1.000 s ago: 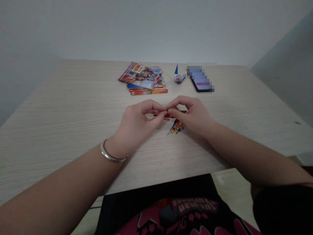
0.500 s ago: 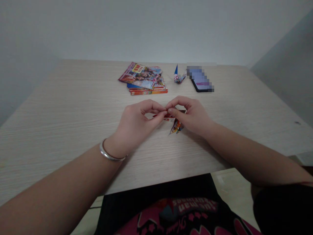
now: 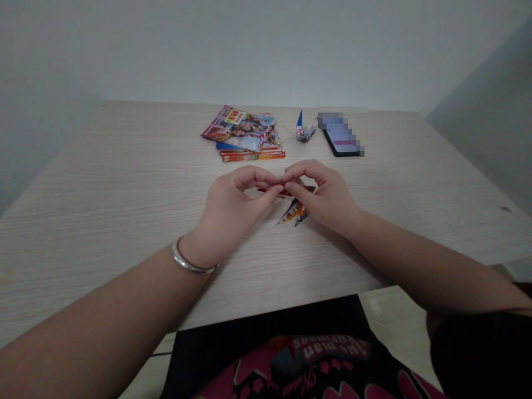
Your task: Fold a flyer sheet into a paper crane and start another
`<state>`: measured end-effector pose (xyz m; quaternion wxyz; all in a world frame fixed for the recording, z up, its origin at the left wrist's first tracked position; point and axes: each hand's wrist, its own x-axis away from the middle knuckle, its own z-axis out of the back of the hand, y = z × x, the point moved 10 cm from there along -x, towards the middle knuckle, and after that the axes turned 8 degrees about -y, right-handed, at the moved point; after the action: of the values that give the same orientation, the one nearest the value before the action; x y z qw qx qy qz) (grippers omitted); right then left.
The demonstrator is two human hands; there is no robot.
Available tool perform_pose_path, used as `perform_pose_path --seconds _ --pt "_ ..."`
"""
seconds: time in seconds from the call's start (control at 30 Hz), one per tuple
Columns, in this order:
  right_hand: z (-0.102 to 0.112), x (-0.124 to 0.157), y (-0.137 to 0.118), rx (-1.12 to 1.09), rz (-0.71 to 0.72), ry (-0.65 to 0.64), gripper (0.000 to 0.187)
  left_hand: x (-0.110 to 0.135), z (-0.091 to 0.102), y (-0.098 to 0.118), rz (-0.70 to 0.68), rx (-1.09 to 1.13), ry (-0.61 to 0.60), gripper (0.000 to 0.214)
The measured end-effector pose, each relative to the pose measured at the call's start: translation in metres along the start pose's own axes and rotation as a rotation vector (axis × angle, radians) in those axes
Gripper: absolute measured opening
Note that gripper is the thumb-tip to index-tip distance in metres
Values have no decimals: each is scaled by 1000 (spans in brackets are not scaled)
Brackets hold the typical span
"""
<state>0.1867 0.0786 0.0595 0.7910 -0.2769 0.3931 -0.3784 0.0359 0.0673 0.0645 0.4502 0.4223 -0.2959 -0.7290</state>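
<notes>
A small folded piece of colourful printed paper (image 3: 292, 211) is held just above the wooden table (image 3: 124, 183), near its front middle. My left hand (image 3: 233, 213) pinches its top edge between thumb and forefinger. My right hand (image 3: 324, 194) pinches the same edge from the other side, fingertips almost touching the left ones. A pointed flap of the paper hangs below the fingers. Most of the paper is hidden by the two hands. A silver bangle (image 3: 189, 265) sits on my left wrist.
At the back of the table lies a stack of colourful printed sheets (image 3: 245, 136). To its right stands a finished folded paper crane (image 3: 303, 130), then a black phone (image 3: 341, 138). Walls close the table at the back and right.
The pointed lower flap of the paper has swung slightly to the left. Both hands keep their pinch and have barely shifted.
</notes>
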Motion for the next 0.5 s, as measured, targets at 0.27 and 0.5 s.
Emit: perform_pose_path --seconds 0.27,0.5 --pt "-3 0 1 19 29 -16 7 1 2 2 4 -48 15 4" --pt "2 -1 -3 125 73 -5 9 2 8 5 -35 -114 60 8"
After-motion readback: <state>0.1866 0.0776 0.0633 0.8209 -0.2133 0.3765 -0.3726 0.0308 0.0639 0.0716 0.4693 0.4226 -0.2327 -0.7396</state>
